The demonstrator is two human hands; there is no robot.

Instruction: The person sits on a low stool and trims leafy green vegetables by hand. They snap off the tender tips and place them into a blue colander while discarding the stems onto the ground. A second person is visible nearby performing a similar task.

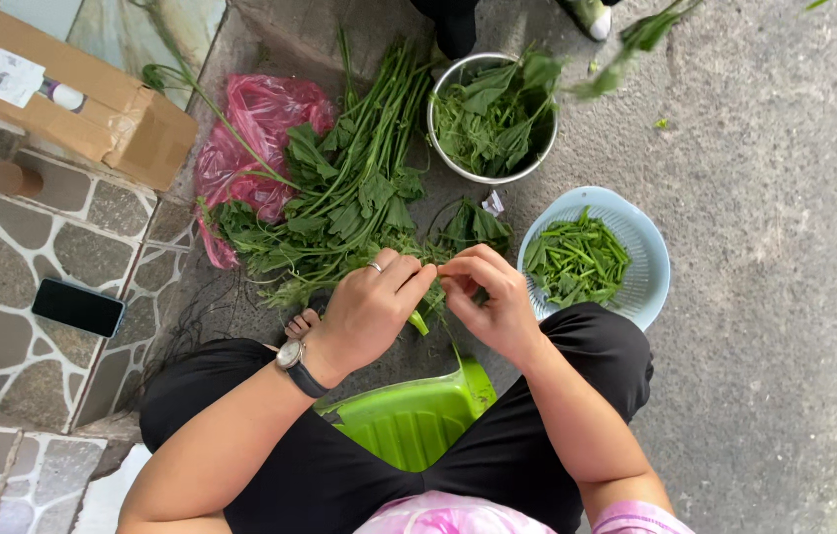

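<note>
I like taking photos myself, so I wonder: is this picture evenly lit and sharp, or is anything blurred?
Head view: soft, even daylight, no glare and only faint shadows; the hands, left hand and right hand, the pile of greens and the metal bowl look sharp; a leafy stem at the top edge is smeared by motion blur.

Grey concrete ground [775, 297] under greens [339, 198], steel bowl [435, 138], blue colander [648, 267], pink bag [250, 129].
</note>
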